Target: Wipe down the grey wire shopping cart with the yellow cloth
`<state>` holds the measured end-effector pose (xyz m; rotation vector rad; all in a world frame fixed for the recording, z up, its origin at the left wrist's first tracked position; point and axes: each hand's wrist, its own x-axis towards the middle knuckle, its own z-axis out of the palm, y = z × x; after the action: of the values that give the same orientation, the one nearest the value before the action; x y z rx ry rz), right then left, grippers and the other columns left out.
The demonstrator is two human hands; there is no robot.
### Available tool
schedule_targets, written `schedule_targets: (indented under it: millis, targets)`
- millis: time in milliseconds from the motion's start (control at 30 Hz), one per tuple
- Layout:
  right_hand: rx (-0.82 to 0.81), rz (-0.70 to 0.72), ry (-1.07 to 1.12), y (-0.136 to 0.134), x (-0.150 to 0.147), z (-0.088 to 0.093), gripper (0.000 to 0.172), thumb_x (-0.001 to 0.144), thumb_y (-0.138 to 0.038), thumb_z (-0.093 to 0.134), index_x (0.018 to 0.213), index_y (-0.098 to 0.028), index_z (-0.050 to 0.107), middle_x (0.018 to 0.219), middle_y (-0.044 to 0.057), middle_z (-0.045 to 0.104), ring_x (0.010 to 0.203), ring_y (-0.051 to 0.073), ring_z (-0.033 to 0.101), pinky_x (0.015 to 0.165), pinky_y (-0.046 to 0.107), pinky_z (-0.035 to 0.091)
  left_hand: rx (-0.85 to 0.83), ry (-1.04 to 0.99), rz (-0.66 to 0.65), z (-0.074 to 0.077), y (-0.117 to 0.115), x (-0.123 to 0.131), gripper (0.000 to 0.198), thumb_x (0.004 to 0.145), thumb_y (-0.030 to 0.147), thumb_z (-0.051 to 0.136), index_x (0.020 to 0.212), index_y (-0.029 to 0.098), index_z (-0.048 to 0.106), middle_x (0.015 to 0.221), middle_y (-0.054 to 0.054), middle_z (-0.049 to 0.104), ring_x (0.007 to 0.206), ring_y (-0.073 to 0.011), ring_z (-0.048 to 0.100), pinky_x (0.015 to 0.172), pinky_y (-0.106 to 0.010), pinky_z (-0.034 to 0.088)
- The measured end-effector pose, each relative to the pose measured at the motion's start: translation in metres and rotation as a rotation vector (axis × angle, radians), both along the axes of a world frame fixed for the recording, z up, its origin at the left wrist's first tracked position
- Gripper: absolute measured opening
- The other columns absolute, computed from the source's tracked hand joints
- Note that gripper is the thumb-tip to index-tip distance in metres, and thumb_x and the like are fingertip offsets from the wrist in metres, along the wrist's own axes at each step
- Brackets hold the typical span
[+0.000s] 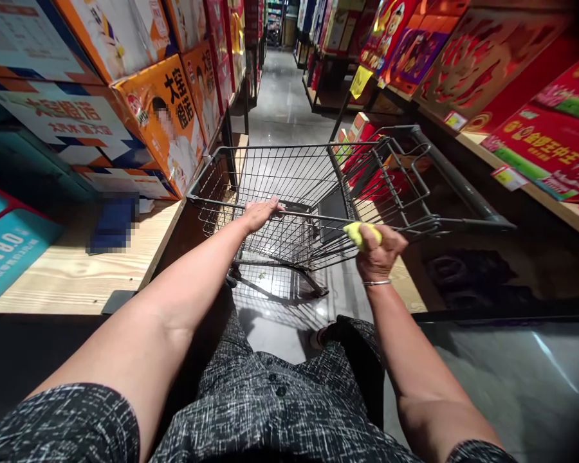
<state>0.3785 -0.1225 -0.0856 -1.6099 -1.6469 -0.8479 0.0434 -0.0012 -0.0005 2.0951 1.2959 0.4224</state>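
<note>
A grey wire shopping cart [289, 173] stands sideways across the aisle in front of me, its push handle [463, 180] at the right. My left hand [262, 213] is closed over the near top rim of the basket, around its middle. Farther right, my right hand [381, 247] grips a yellow cloth [357, 234], bunched up against the same rim. The fingers of that hand partly cover the cloth. Through the mesh I see the floor and a small green bit lying below.
Orange and white cartons [159, 122] are stacked on a wooden shelf [72, 270] at the left, near a blurred blue item [113, 222]. Red gift boxes [545, 148] fill the right shelf. The aisle floor [282, 83] runs away beyond the cart.
</note>
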Motion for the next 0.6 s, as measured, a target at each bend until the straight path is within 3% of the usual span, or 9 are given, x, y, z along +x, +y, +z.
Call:
schedule_targets:
  millis: [67, 133, 233, 367, 433, 500, 600]
  targets:
    - [0.133, -0.039, 0.020, 0.000, 0.015, 0.018, 0.036, 0.089, -0.017, 0.059, 0.122, -0.027, 0.070, 0.125, 0.013, 0.051, 0.116, 0.028, 0.041, 0.097, 0.042, 0.041, 0.007, 0.022, 0.006, -0.001, 0.000, 0.001, 0.079, 0.106, 0.054, 0.001, 0.114, 0.031, 0.076, 0.111, 0.002, 0.078, 0.127, -0.0260, 0.058, 0.119, -0.050, 0.024]
    - [0.173, -0.064, 0.052, 0.000, 0.016, 0.016, 0.038, 0.088, -0.016, 0.057, 0.123, -0.026, 0.069, 0.126, 0.014, 0.049, 0.117, 0.030, 0.040, 0.096, 0.044, 0.042, 0.018, 0.039, 0.002, -0.002, 0.001, 0.002, 0.079, 0.106, 0.054, 0.001, 0.112, 0.030, 0.076, 0.111, 0.002, 0.078, 0.126, -0.0256, 0.058, 0.117, -0.050, 0.025]
    - [0.016, -0.067, 0.109, -0.001, -0.005, -0.024, 0.040, 0.086, -0.014, 0.053, 0.121, -0.027, 0.069, 0.124, 0.012, 0.049, 0.114, 0.029, 0.041, 0.095, 0.046, 0.043, 0.039, 0.050, -0.009, -0.005, 0.002, 0.003, 0.073, 0.107, 0.053, 0.005, 0.114, 0.030, 0.075, 0.114, 0.002, 0.077, 0.125, -0.0248, 0.058, 0.115, -0.049, 0.026]
    - [-0.454, -0.009, 0.148, -0.005, -0.058, -0.103, 0.043, 0.081, -0.008, 0.051, 0.116, -0.025, 0.071, 0.118, 0.011, 0.054, 0.108, 0.027, 0.042, 0.090, 0.041, 0.042, 0.054, 0.067, -0.030, -0.008, 0.004, 0.004, 0.070, 0.106, 0.054, 0.008, 0.115, 0.030, 0.073, 0.118, 0.002, 0.076, 0.124, -0.0249, 0.057, 0.114, -0.048, 0.026]
    - [-0.582, 0.049, 0.136, -0.006, -0.083, -0.129, 0.039, 0.082, -0.008, 0.053, 0.109, -0.027, 0.073, 0.113, 0.009, 0.058, 0.102, 0.024, 0.042, 0.087, 0.037, 0.041, 0.059, 0.077, -0.030, -0.009, 0.004, 0.004, 0.069, 0.106, 0.054, 0.009, 0.116, 0.030, 0.073, 0.118, 0.002, 0.076, 0.124, -0.0248, 0.057, 0.113, -0.048, 0.027]
    - [-0.625, 0.110, 0.120, -0.005, -0.099, -0.143, 0.032, 0.085, -0.011, 0.054, 0.103, -0.029, 0.073, 0.109, 0.007, 0.061, 0.098, 0.022, 0.041, 0.084, 0.034, 0.040, 0.062, 0.080, -0.028, -0.009, 0.005, 0.003, 0.068, 0.106, 0.053, 0.010, 0.116, 0.030, 0.073, 0.118, 0.002, 0.076, 0.123, -0.0245, 0.057, 0.113, -0.048, 0.027]
    - [-0.663, 0.194, 0.084, -0.002, -0.103, -0.142, 0.027, 0.089, -0.013, 0.054, 0.097, -0.030, 0.073, 0.105, 0.004, 0.063, 0.095, 0.020, 0.042, 0.083, 0.030, 0.038, 0.056, 0.081, -0.030, -0.009, 0.006, 0.002, 0.069, 0.107, 0.052, 0.008, 0.116, 0.030, 0.072, 0.117, 0.003, 0.076, 0.125, -0.0247, 0.056, 0.112, -0.048, 0.028]
